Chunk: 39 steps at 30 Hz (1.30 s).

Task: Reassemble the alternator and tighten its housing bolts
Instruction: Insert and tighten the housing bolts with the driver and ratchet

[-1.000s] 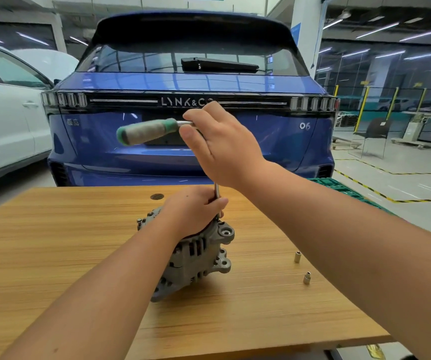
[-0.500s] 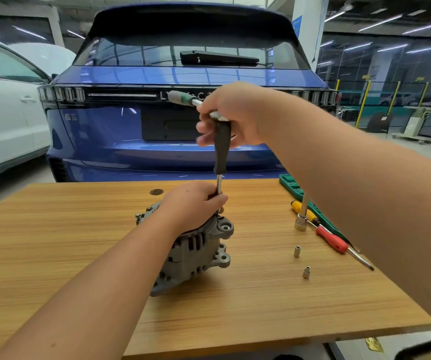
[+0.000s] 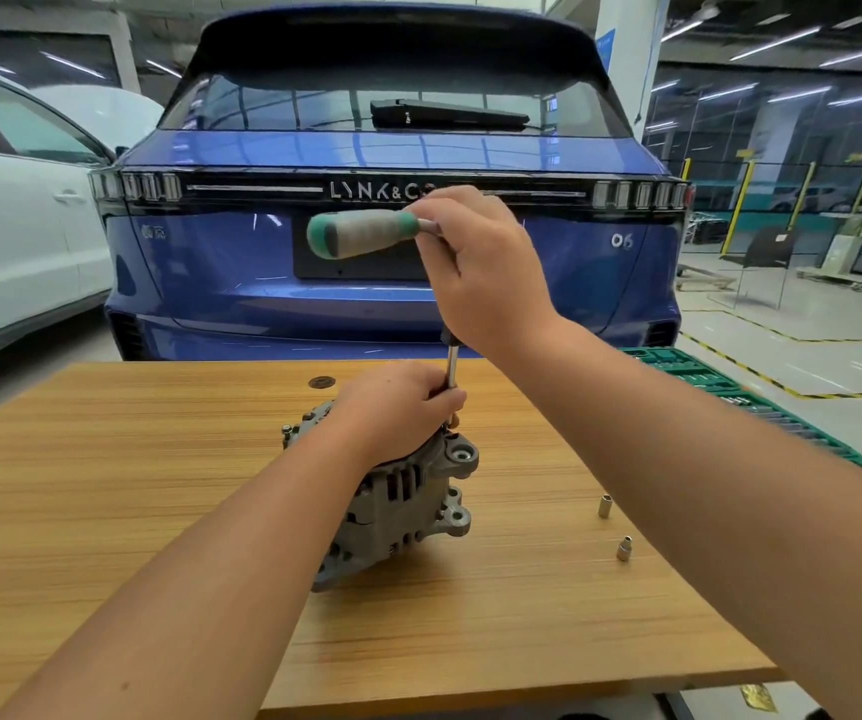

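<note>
one grey alternator point(image 3: 397, 501) sat on the wooden table point(image 3: 106, 511), a little right of the table's middle, tilted so its finned housing leaned toward the camera. two mounting ears with round holes showed on its right side, one above the other. the left hand point(image 3: 397, 407) rested on top of the alternator, fingers curled round the lower end of a thin metal shaft point(image 3: 452, 366) that stood upright over the housing's upper right edge. where the shaft's tip met the housing was hidden behind the fingers, so i cannot tell which bolt it sat on.

the right hand point(image 3: 486, 267) was raised above, gripping the head of one ratchet wrench, its fingers closed round the joint where shaft and handle met. the ratchet's handle point(image 3: 361, 233), grey with green ends, stuck out to the left, roughly level.

two small metal sockets lay on the table to the right of the alternator, well apart from it: one socket point(image 3: 604, 506) farther back and one nearer socket point(image 3: 624, 548) just in front of it, both standing on end. one green tool tray point(image 3: 730, 387) ran along the table's far right edge, partly hidden by the right forearm. one dark round grommet point(image 3: 321, 382) was set in the tabletop behind the alternator.

beyond the table stood two cars: one blue car point(image 3: 392, 148) seen from the rear, and one white car point(image 3: 13, 226) at the left.
</note>
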{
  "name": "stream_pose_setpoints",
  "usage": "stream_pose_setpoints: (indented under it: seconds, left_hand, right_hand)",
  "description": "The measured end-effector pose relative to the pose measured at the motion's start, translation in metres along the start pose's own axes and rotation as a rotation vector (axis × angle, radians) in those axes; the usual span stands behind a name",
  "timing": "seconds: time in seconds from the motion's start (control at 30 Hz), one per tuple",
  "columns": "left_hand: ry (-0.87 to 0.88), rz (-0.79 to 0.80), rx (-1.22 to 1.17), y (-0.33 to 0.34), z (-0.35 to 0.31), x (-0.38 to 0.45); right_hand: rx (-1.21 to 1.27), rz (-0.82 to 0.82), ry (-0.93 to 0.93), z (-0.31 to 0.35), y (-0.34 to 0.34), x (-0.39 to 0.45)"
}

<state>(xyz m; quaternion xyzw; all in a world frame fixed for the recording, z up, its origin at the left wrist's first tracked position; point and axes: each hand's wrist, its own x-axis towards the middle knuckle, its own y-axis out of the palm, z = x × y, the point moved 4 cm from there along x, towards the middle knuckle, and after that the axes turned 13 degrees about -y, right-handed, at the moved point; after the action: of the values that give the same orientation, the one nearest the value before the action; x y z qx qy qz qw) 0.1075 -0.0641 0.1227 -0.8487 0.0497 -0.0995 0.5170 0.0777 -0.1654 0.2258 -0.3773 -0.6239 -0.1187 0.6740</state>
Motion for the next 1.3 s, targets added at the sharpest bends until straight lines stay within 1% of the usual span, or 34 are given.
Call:
stream_pose_setpoints:
  seconds: [0.07, 0.23, 0.4, 0.57, 0.67, 0.73, 0.83, 0.9, 0.93, 1.0, 1.07, 1.1, 1.13, 1.2, 1.3]
  left_hand:
    - [-0.005, -0.004, -0.019, 0.0, 0.001, 0.0]
    - [0.002, -0.012, -0.015, -0.001, -0.001, -0.001]
    - [0.007, -0.013, 0.002, -0.001, -0.002, -0.001]
    - [0.006, -0.015, -0.009, -0.001, -0.003, -0.001]
    - [0.018, -0.019, -0.01, -0.001, -0.002, -0.001]
    - [0.014, -0.016, -0.02, 0.0, -0.001, -0.001]
    - [0.011, -0.007, -0.032, 0.001, 0.0, 0.0]
    - [0.017, -0.005, -0.041, 0.001, 0.0, -0.001]
    - [0.02, -0.002, -0.045, 0.001, 0.0, -0.001]
    - [0.022, 0.004, -0.044, 0.001, 0.0, -0.001]
    - [0.022, 0.004, -0.028, 0.0, 0.0, 0.0]
    - [0.022, 0.003, -0.021, 0.001, 0.0, 0.0]
    - [0.023, 0.004, -0.019, 0.001, 0.0, 0.001]
    - [0.025, 0.004, -0.025, 0.001, 0.001, 0.002]
    - [0.027, -0.005, -0.03, 0.001, 0.002, 0.004]
  right_hand:
    - [-0.019, 0.087, 0.006, 0.001, 0.003, 0.003]
    - [0.008, 0.182, 0.031, 0.005, 0.003, 0.001]
    - [0.017, 0.334, 0.029, 0.0, 0.0, 0.002]
    - [0.021, 0.369, -0.007, -0.003, -0.005, 0.006]
    - [-0.052, 0.417, -0.013, -0.003, -0.007, 0.017]
    - [-0.136, 0.488, 0.03, -0.003, -0.006, 0.028]
    - [-0.235, 0.586, 0.161, -0.006, -0.003, 0.041]
    - [-0.205, 0.639, 0.276, -0.007, -0.001, 0.047]
    - [-0.12, 0.638, 0.367, -0.008, 0.0, 0.049]
    - [0.174, 0.56, 0.641, -0.009, 0.0, 0.049]
    - [0.487, 0.438, 0.927, -0.011, -0.003, 0.039]
    - [0.64, 0.376, 1.031, -0.013, -0.003, 0.033]
    - [0.785, 0.313, 1.11, -0.015, -0.003, 0.027]
    - [1.013, 0.17, 1.209, -0.017, -0.001, 0.016]
    - [1.178, -0.124, 1.289, -0.02, 0.006, 0.006]
